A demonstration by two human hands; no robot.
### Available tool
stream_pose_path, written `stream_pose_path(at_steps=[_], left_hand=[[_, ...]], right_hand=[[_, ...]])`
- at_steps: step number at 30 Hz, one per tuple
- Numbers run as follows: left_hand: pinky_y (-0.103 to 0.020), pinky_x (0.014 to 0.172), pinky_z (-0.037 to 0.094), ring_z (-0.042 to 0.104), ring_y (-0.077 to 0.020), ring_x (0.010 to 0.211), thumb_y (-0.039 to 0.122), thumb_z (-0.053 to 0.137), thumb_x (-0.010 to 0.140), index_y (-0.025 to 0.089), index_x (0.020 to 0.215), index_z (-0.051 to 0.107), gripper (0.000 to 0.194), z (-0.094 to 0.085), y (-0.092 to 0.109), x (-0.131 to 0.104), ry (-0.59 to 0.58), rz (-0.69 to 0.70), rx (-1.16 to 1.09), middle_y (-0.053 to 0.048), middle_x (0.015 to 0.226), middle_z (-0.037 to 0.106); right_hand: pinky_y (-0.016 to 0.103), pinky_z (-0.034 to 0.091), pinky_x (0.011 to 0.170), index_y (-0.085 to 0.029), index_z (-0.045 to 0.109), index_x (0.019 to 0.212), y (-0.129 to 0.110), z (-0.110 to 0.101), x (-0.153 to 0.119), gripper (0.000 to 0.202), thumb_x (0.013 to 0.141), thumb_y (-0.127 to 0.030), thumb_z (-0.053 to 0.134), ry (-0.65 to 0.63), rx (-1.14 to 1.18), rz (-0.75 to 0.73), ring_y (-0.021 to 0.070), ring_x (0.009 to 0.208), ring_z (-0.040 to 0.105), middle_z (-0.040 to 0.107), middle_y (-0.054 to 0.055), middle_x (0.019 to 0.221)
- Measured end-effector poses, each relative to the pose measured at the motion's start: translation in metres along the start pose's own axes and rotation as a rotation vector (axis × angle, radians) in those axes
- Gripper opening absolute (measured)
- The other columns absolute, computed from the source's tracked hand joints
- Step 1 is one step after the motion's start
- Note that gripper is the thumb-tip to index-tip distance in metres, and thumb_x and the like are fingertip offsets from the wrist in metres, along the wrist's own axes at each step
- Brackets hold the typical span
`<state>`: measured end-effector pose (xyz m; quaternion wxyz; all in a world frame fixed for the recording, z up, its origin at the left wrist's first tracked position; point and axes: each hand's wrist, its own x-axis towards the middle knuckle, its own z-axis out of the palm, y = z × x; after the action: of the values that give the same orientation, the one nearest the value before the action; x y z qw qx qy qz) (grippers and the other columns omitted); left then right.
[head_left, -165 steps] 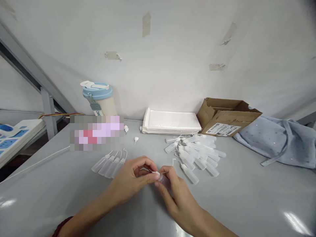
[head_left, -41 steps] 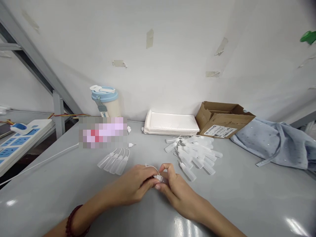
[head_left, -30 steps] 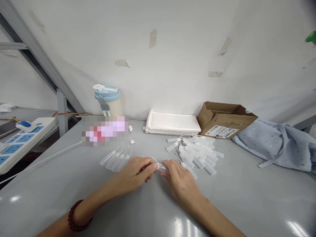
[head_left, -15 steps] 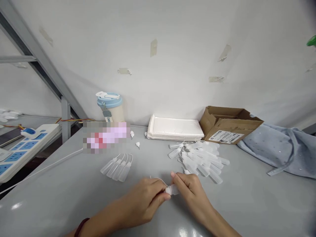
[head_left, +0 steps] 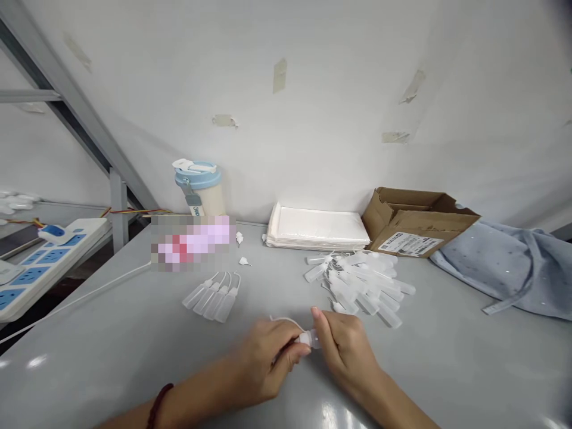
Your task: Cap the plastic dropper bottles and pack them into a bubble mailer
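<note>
Between my hands, low in the middle, is a small translucent bottle with a white cap and a thin white tube curving left. The fingers of my left hand pinch the cap end. My right hand is wrapped round the bottle's body, hiding most of it. Several similar bottles lie side by side on the left, their tubes pointing away. A loose pile of such bottles lies beyond my right hand. Two small white pieces lie near the middle back.
On the grey table stand a lidded blue and cream cup, a stack of white packets and an open cardboard box. Grey-blue cloth lies at the right, a power strip at the left. A pixelated pink thing is near the cup.
Both hands stay on the same bottle, with slight shifts of the fingers. The small white piece nearer me now points another way. The whole view has shifted a little.
</note>
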<state>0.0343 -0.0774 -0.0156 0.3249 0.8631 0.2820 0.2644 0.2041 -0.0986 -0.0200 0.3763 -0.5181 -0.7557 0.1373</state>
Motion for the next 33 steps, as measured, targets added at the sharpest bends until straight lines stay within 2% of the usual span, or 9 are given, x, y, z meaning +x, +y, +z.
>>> stream_pose_path(at_steps=[2,5,13,17,19,20,24,29,33], left_hand=[[-0.025,0.056,0.043,0.056,-0.0138,0.058,0.019,0.031,0.096,0.016,0.078,0.049,0.025,0.005,-0.003,-0.003,0.079,0.192,0.217,-0.003,0.065,0.06],[-0.026,0.052,0.044,0.059,-0.0157,0.059,0.013,0.031,0.096,0.014,0.087,0.049,0.02,0.007,-0.007,-0.003,0.144,0.362,0.468,-0.005,0.068,0.062],[-0.029,0.05,0.047,0.06,-0.0176,0.06,0.008,0.043,0.09,0.01,0.084,0.053,0.012,0.006,-0.008,0.003,0.208,0.551,0.652,-0.007,0.067,0.062],[-0.029,0.061,0.05,0.06,-0.0182,0.071,0.016,0.043,0.092,0.01,0.092,0.055,0.014,-0.006,-0.015,0.009,0.214,0.393,0.524,-0.009,0.077,0.063],[-0.032,0.075,0.05,0.058,-0.0198,0.083,0.024,0.042,0.093,0.012,0.095,0.057,0.019,-0.021,-0.025,0.012,0.18,0.246,0.519,-0.01,0.087,0.064],[-0.034,0.08,0.049,0.057,-0.0203,0.087,0.028,0.041,0.093,0.015,0.094,0.059,0.022,-0.031,-0.032,0.014,0.179,0.107,0.548,-0.009,0.09,0.063],[-0.044,0.086,0.046,0.053,-0.0264,0.099,0.024,0.036,0.093,0.015,0.104,0.059,0.027,-0.063,-0.063,0.017,0.248,-0.148,0.615,-0.013,0.103,0.058],[-0.042,0.09,0.045,0.052,-0.0272,0.109,0.021,0.038,0.09,0.016,0.111,0.059,0.03,-0.073,-0.087,0.019,0.188,-0.252,0.618,-0.012,0.111,0.058],[-0.041,0.087,0.046,0.054,-0.0262,0.105,0.015,0.033,0.089,0.017,0.103,0.063,0.033,-0.069,-0.092,0.02,0.127,-0.262,0.612,-0.011,0.113,0.059]], right_hand=[[0.023,0.023,0.041,-0.021,0.029,0.051,-0.001,0.001,0.001,0.047,0.097,-0.027,0.028,-0.031,0.045,0.08,0.0073,0.038,0.027,0.029,-0.006,0.044],[0.023,0.019,0.038,-0.021,0.019,0.05,-0.001,0.002,0.002,0.049,0.096,-0.033,0.029,-0.066,0.105,0.198,0.0066,0.037,0.019,0.018,-0.007,0.043],[0.02,0.024,0.036,-0.021,0.024,0.044,-0.001,0.002,0.003,0.055,0.095,-0.043,0.027,-0.145,0.211,0.352,0.0065,0.036,0.026,0.025,-0.006,0.04],[0.02,0.025,0.039,-0.021,0.024,0.05,-0.005,-0.004,0.006,0.05,0.095,-0.041,0.029,-0.061,0.156,0.308,0.0074,0.041,0.027,0.025,-0.006,0.047],[0.02,0.029,0.042,-0.02,0.033,0.053,-0.004,-0.011,0.009,0.046,0.095,-0.039,0.032,0.011,0.096,0.269,0.0084,0.045,0.033,0.031,-0.005,0.05],[0.021,0.031,0.043,-0.02,0.039,0.057,-0.002,-0.015,0.01,0.043,0.095,-0.038,0.033,0.05,0.062,0.251,0.0091,0.046,0.036,0.035,-0.005,0.052],[0.027,0.041,0.057,-0.017,0.058,0.086,0.018,-0.027,0.016,0.029,0.095,-0.034,0.035,0.239,-0.114,0.185,0.0157,0.061,0.05,0.053,0.003,0.069],[0.046,0.042,0.076,-0.013,0.056,0.112,0.043,-0.024,0.022,0.028,0.09,-0.028,0.046,0.386,-0.399,0.107,0.0312,0.094,0.05,0.057,0.018,0.101],[0.046,0.045,0.075,-0.011,0.053,0.117,0.042,-0.02,0.023,0.029,0.089,-0.016,0.047,0.402,-0.715,-0.041,0.0329,0.101,0.049,0.054,0.021,0.111]])
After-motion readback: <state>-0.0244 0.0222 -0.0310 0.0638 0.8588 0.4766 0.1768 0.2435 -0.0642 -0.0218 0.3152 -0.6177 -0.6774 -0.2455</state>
